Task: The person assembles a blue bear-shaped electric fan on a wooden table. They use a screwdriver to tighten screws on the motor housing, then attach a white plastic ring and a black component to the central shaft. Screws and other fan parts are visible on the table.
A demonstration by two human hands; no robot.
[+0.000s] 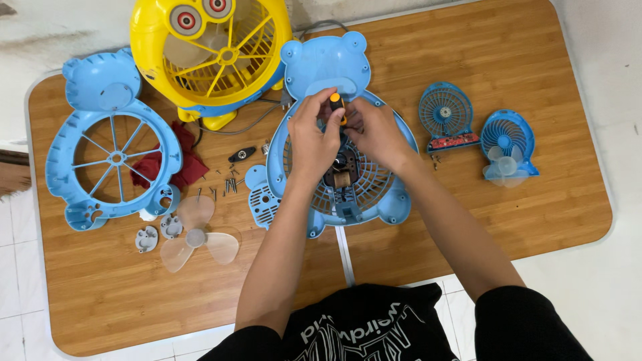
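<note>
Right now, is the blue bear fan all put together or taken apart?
Taken apart. Its front grille lies left, the clear blade lies loose, and both hands work on the back half.

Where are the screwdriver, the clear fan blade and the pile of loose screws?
screwdriver [336, 103], head view, on its orange handle between both hands.
clear fan blade [196, 237], head view, on its hub.
loose screws [231, 184], head view, on the middle of the pile.
</note>
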